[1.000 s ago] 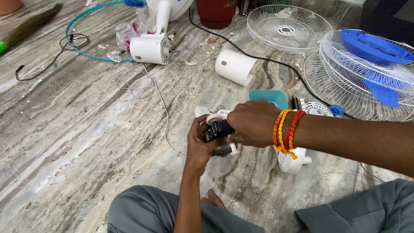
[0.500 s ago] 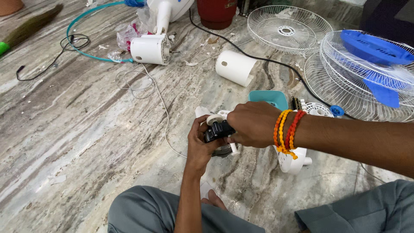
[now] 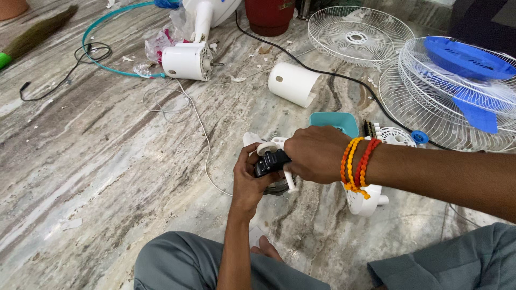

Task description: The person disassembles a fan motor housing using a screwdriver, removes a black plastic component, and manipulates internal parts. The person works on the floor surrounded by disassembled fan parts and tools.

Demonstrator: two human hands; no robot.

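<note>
The left hand [image 3: 252,180] cups a small white fan part [image 3: 269,147] from below, fingers curled about it, apparently to brace it; the right hand [image 3: 314,154] closes over a small black piece [image 3: 270,162] on top — pinching or merely pressing, I cannot tell. All this sits low over a streaked marble floor [image 3: 80,161]; a white motor [image 3: 188,60] lies at eleven o'clock, wire fan guards [image 3: 359,35] and a blue blade [image 3: 467,56] at two.

Polished, veined marble floor [image 3: 97,161], faintly glossy. Smooth white plastic motor housing [image 3: 185,60] at upper left. Thin white-coated wire fan guards [image 3: 360,35] at upper right. Glossy blue plastic blade [image 3: 467,59]. Matt black plastic part [image 3: 270,162] at centre.
</note>
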